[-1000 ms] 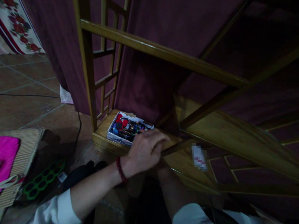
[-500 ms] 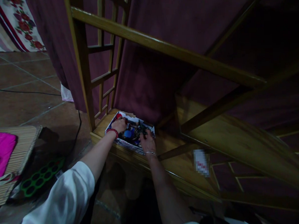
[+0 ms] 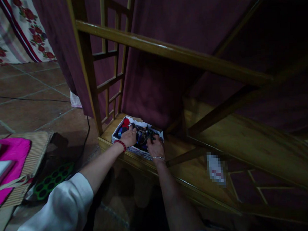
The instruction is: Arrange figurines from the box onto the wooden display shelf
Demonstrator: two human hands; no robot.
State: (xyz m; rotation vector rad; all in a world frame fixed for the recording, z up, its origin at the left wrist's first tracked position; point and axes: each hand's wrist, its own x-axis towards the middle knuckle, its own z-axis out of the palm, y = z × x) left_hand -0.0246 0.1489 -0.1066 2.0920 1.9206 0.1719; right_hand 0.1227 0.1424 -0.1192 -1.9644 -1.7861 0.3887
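A shallow white cardboard box (image 3: 157, 130) rests on the low wooden shelf, filled with a jumble of small dark, blue and patterned items (image 3: 142, 133) too dim to name. A round red item (image 3: 126, 122) lies in its far left corner. My left hand (image 3: 129, 138), with a red bead bracelet at the wrist, reaches over the near left side, fingers extended among the contents and apparently holding nothing. On the box's right side is my right hand (image 3: 156, 147), wearing a thin silvery bangle. Its fingers are apart and bent down onto dark items; their tips are partly hidden.
Wooden shelf bars (image 3: 167, 49) cross above the box, and a lattice side panel (image 3: 108, 85) stands left of it. A pixelated pale item (image 3: 215, 169) lies on the shelf at right. Left are a corrugated board (image 3: 39, 146), a bright pink cloth (image 3: 22, 147) and a green holed tray (image 3: 54, 181).
My left hand has shifted right within the box, uncovering more of the red item. My right hand stays at the box's right side. The view has shifted slightly.
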